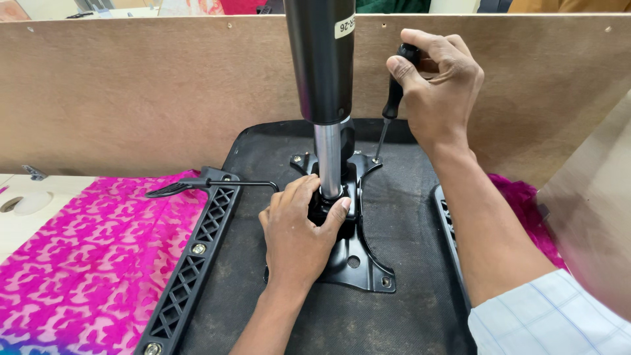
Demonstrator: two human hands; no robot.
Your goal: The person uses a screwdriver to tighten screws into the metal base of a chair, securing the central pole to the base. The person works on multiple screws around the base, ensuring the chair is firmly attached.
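An upturned chair seat (394, 263), black and fabric-lined, lies across the surface with its underside facing up. A black metal mounting plate (355, 260) sits at its centre, and from that plate a gas-lift column (322, 66) rises toward 12 o'clock: a bright steel piston below, a thick black cylinder above. High on the cylinder, at the top edge of the view, a small white rectangular label (344, 26) is stuck slightly tilted; its print is left unread.

The left hand (299, 236) rests on the plate at the foot of the piston, fingers curled around the mechanism there, thumb on the piston's 3 o'clock side. Its grip is closed on the plate's raised housing.

The right hand (437, 85) is up at 1 o'clock, fingers wrapped tight round the black handle of a screwdriver (389, 118). The thin shaft slants down toward 7 o'clock, and its tip meets a screw at the plate's upper right corner.

A black lattice armrest bracket (197, 253) runs along the seat's 9 o'clock edge, with a thin black lever (210, 184) lying across its upper end. A bright pink patterned cloth (85, 256) covers the surface at 8 o'clock. A brown board partition (144, 92) stands behind everything.
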